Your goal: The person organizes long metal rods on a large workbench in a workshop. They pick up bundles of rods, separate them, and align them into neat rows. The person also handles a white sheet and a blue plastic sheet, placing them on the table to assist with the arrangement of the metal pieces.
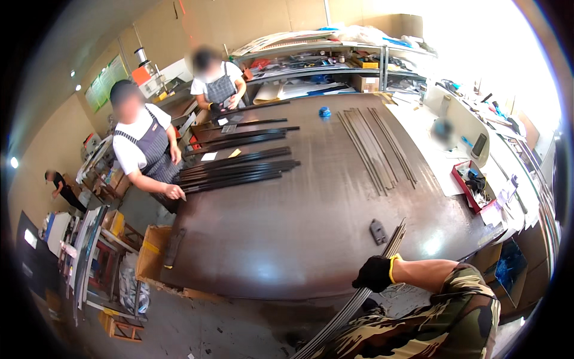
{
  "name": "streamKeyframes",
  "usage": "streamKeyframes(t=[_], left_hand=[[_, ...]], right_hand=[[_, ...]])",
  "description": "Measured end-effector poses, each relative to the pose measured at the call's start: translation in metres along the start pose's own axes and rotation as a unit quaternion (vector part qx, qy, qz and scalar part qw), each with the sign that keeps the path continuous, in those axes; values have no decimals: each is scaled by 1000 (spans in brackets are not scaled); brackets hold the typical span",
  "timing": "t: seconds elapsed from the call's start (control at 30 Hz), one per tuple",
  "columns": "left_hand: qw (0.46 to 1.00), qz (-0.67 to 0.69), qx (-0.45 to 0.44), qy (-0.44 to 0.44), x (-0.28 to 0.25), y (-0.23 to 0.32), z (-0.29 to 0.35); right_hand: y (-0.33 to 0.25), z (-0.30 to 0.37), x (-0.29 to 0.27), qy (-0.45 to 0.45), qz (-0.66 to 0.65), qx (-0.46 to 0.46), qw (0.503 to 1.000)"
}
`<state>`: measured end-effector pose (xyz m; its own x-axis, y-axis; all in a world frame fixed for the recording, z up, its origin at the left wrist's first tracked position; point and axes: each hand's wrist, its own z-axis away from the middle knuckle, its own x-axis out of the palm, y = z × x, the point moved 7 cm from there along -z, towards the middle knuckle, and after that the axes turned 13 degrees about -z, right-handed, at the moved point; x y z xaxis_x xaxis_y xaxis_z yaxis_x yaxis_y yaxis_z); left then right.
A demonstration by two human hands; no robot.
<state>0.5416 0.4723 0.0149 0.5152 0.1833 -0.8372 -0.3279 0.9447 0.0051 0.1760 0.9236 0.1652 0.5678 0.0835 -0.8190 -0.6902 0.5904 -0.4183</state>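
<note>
My right hand, in a black glove with a yellow cuff, is closed around a bundle of thin metal rods. The bundle slants from the table's near edge down to the lower edge of the view, its lower end out of sight. Just beyond the hand, a small dark grey block-shaped object lies on the brown table. Farther back, several more thin rods lie spaced apart in a slanted row. My left hand is out of view.
At the table's left side, two people in striped aprons stand by black bars. A blue roll sits at the back. Right are a red box of small parts and papers. A loaded shelf stands behind; an open carton is left.
</note>
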Motion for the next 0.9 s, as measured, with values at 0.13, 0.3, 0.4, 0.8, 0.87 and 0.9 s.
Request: streamKeyframes(t=[0.13,0.3,0.4,0.8,0.87,0.9], left_hand=[[997,-53,-12,-56,48,-128,-20],[995,-12,-95,38,-192,-157,-25],[995,-45,-26,80,-243,-199,-75],[947,-179,117,239,-430,-218,-242],[946,-178,150,226,-441,-216,-286],[944,-180,167,221,-449,-212,-310]], right_hand=[[-42,-75,17,-67,-12,1,998],[-87,-148,27,-72,-79,-13,994],[-103,-195,6,-74,-80,21,994],[-66,-323,-53,-16,-127,134,983],[-52,-327,-56,69,-146,121,980],[-42,-327,-55,82,-147,135,977]])
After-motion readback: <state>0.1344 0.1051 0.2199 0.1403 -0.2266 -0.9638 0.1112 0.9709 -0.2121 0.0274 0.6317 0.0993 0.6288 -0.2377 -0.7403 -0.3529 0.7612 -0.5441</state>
